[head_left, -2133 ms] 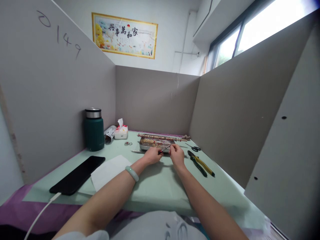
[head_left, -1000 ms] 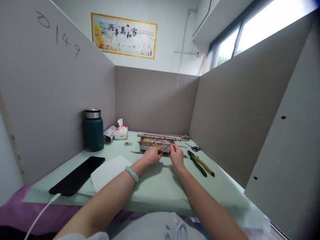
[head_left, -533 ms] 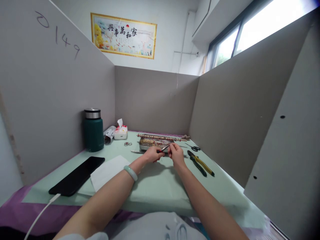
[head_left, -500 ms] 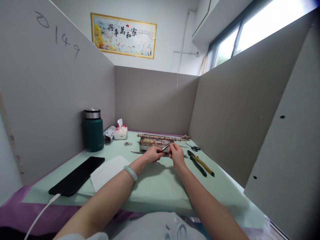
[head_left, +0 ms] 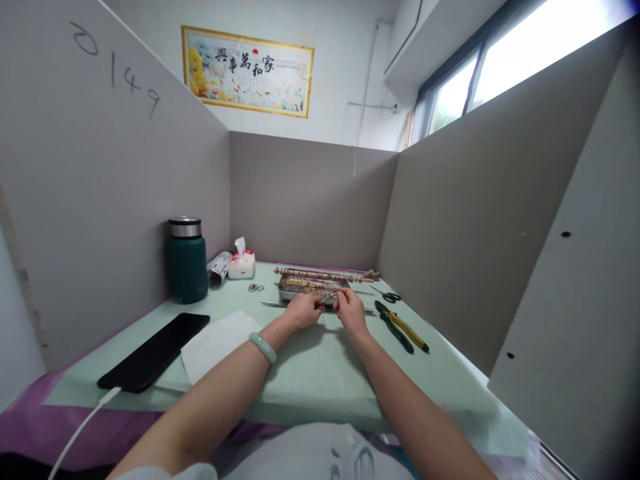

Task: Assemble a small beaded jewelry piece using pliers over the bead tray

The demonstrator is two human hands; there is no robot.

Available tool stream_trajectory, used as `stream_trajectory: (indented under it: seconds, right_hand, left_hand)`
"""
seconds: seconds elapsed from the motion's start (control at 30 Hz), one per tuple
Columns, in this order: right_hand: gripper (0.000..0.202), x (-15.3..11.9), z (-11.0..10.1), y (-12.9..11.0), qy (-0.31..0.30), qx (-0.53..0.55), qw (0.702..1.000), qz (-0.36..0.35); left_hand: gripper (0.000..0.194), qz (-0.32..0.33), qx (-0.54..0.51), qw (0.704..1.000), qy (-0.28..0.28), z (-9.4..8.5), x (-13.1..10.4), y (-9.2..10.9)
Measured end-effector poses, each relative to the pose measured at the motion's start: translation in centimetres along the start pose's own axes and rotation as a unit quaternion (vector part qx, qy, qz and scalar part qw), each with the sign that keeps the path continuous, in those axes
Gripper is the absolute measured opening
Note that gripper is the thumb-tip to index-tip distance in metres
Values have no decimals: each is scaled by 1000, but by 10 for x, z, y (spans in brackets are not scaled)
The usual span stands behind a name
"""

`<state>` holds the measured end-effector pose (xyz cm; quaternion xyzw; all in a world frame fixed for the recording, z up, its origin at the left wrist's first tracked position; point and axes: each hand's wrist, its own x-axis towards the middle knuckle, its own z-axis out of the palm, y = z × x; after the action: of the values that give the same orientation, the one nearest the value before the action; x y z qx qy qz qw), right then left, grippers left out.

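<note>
So the left hand [head_left: 303, 311] had its fingers closed round a slim tool [head_left: 328, 299] that slanted right and far, tip just by the right hand [head_left: 351, 312]. That one was pinched, can't tell on what, near side of the metal tray [head_left: 285, 294].

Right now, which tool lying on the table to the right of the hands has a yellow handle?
The pliers: one handle yellow, the other dark green. The scissors have black handles.

1 head view — forward, down
</note>
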<state>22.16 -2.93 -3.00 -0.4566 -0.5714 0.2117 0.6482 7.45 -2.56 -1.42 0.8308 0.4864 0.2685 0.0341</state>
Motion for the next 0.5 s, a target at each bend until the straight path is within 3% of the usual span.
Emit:
stream_trajectory:
  seconds: [0.23, 0.5]
  right_hand:
    - [26, 0, -2, -1, -16, 6, 1000, -2]
    - [24, -1, -2, -5, -25, 9, 1000, -11]
  left_hand:
    - [22, -10, -59, 998, -10, -1, 2, 2]
    - [24, -59, -240, 963, -105, -7, 1, 3]
